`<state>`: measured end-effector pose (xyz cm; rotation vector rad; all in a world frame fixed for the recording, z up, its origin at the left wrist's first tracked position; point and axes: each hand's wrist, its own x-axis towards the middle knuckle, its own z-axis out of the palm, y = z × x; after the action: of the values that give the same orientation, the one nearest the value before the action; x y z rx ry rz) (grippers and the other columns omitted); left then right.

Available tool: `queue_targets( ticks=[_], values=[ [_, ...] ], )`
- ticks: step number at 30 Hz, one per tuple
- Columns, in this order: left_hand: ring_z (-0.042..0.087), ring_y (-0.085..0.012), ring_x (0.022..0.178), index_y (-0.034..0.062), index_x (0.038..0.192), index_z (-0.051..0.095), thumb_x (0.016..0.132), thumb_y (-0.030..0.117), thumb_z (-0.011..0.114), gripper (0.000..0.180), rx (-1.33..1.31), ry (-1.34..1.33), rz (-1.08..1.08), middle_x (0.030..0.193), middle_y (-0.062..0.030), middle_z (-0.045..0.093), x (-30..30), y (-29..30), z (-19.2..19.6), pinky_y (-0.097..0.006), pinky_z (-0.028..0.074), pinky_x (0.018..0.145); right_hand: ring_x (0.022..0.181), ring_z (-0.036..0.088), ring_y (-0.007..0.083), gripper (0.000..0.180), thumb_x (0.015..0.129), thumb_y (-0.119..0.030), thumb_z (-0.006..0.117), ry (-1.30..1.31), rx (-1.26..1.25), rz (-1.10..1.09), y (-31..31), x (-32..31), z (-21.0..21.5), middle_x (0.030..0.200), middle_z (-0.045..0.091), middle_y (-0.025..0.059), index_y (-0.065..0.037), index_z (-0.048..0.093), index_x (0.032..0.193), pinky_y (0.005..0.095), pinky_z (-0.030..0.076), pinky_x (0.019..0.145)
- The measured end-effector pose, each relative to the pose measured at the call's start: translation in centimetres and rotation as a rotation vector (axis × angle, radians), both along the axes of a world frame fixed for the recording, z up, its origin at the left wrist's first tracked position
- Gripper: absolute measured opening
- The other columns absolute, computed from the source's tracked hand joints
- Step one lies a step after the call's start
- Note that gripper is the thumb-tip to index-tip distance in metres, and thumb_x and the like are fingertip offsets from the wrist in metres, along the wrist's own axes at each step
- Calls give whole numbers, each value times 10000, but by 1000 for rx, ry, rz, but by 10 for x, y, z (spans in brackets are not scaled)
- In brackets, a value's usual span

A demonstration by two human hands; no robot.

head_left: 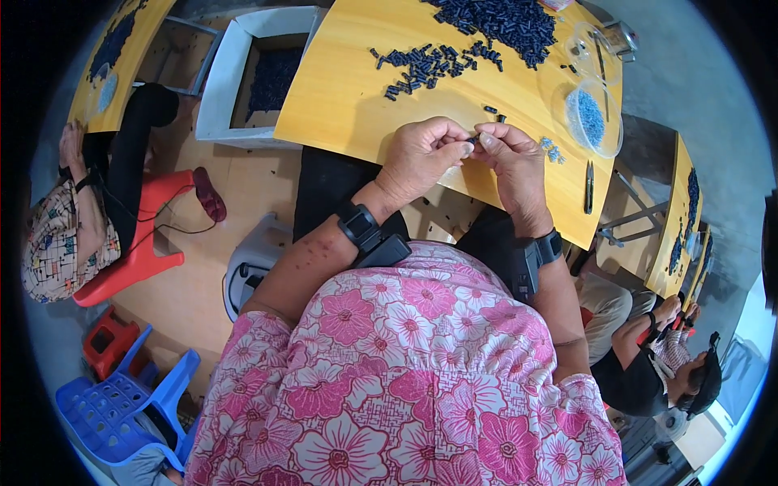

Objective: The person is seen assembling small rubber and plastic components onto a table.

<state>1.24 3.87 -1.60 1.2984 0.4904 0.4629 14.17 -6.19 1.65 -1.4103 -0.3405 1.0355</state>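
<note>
Near the front edge of the yellow table point(340, 97), my left hand point(425, 154) and my right hand point(515, 162) meet, thumbs and fingertips pinched together. Between them is a small dark part point(473, 139), mostly covered by the fingers. Two loose black cylindrical pieces point(491, 109) lie just beyond my fingertips. A few light blue bits point(553, 151) are scattered beside my right hand. Farther off, a loose spread of black cylindrical pieces point(429, 66) leads to a larger heap point(510, 28).
A clear tub of blue bits point(590, 119), a clear lid point(596, 49) and a dark-handled slim tool point(589, 188) occupy the table's right side. At left stands a white box point(217, 93) holding dark pieces. People sit at other tables on both sides; a blue chair point(121, 405) is lower left.
</note>
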Motion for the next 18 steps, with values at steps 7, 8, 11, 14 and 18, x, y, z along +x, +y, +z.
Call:
queue_targets(
  ticks=[7,8,11,14,18],
  values=[
    [594,-48,701,-13,939,622,865,41,639,94,24,-1,18,790,-9,632,2,0,0,-191,503,646,732,596,76,142,863,-81,636,-253,-93,50,1,2,9,827,671,28,8,686,962,222,487,688],
    [592,-45,694,-13,934,622,862,40,640,91,40,-5,25,782,-7,630,2,0,-1,-189,501,640,740,594,73,141,858,-74,635,-318,-125,61,1,2,11,829,671,25,10,688,957,220,485,696],
    [588,-43,684,-13,930,622,857,38,644,92,61,-3,36,769,-4,627,1,-1,-2,-186,497,630,758,595,70,144,846,-54,635,-382,-113,108,1,4,12,839,672,20,19,687,959,217,483,709],
    [588,-42,679,-14,932,624,853,36,647,96,62,6,36,763,-4,627,1,-1,3,-185,496,623,763,593,69,138,846,-30,621,-378,-85,106,1,3,11,846,672,16,24,683,957,213,481,715],
    [593,-45,681,-15,935,628,850,36,650,102,17,-32,31,762,-6,631,1,0,1,-187,498,624,776,592,69,129,855,-16,605,-364,-53,123,1,5,10,851,670,14,26,677,953,210,478,728]
  ],
)
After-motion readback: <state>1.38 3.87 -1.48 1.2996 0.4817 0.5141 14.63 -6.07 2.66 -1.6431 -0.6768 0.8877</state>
